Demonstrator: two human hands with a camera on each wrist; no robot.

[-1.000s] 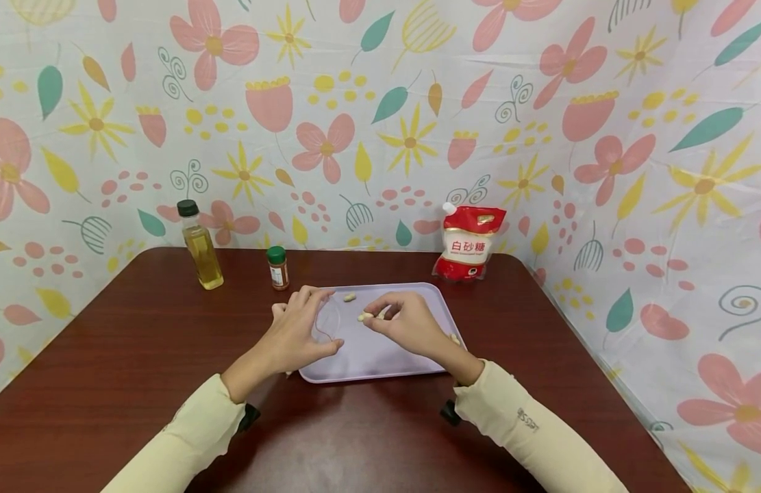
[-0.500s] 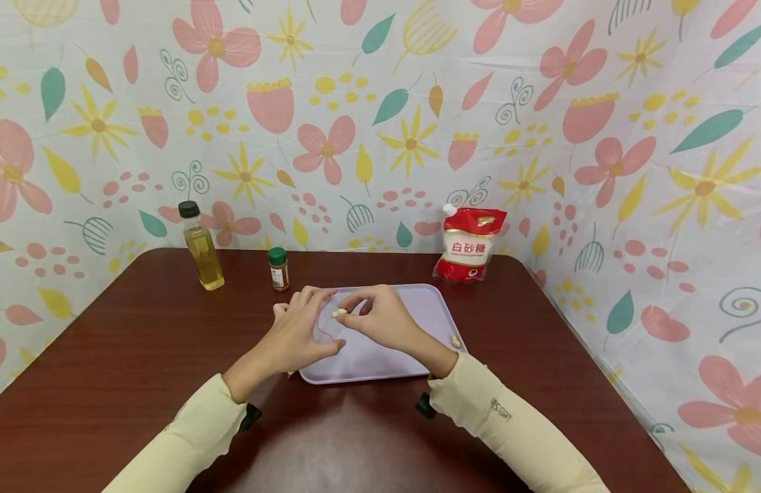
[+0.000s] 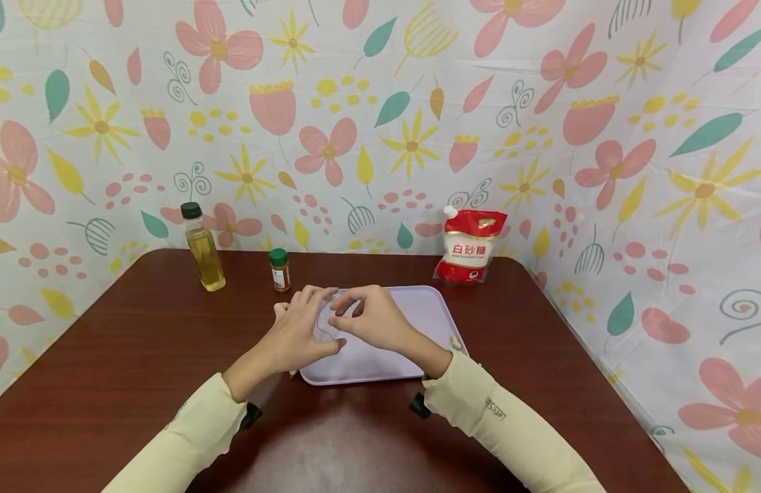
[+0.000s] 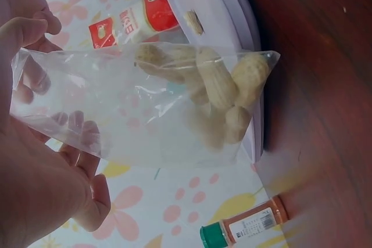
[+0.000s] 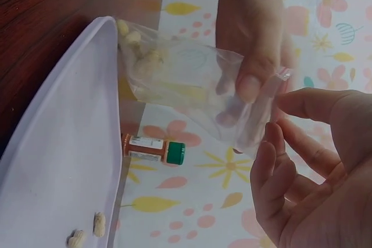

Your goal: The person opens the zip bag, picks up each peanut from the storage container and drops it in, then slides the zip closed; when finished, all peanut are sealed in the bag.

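- Clear bag (image 4: 116, 103): partly hidden behind the left fingers (image 3: 306, 296), head view.
- Peanuts (image 5: 145, 62) inside: blurred in the right wrist view.
- Tray (image 5: 58, 120): cut off there.
- Bottle label (image 4: 253, 227): print too small.

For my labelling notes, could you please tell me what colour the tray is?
The tray is pale lilac; it shows best in the head view.

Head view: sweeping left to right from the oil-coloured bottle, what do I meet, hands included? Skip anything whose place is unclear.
Bottle of yellow liquid → left hand → right hand → red-and-white pouch.
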